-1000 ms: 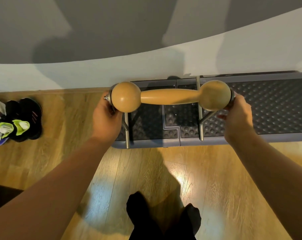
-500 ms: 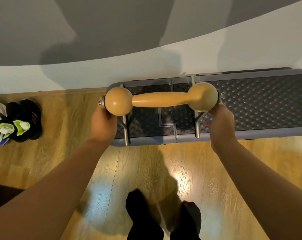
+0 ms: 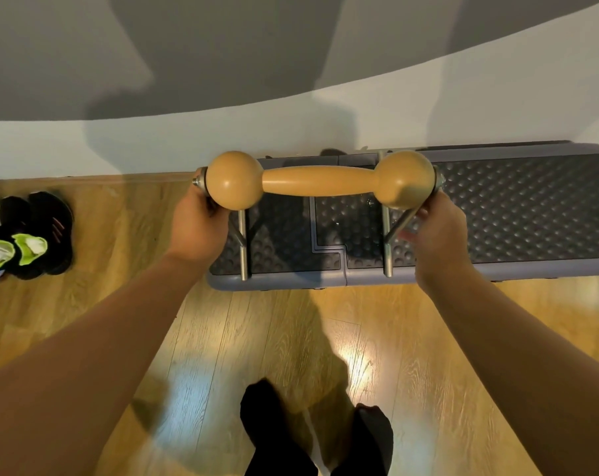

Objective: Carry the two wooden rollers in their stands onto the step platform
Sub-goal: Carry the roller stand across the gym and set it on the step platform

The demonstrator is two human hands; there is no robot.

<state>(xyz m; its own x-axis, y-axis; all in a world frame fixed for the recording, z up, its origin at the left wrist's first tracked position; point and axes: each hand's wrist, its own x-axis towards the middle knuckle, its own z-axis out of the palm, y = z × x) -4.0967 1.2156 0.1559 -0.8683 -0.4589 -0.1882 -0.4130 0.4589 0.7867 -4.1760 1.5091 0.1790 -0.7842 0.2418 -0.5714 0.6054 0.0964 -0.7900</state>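
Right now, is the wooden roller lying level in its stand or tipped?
Level. The wooden roller runs horizontally, both ball ends at similar height, above the step platform. Left hand and right hand grip the stand ends.

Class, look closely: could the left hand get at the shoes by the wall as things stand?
Probably not yet. The left hand is gripping the roller stand's end, and the shoes lie well off to its left, though bare floor lies between.

Dark shoes (image 3: 33, 235) with neon-green socks (image 3: 14, 250) on wooden floor (image 3: 257, 338) by wall (image 3: 119, 146)
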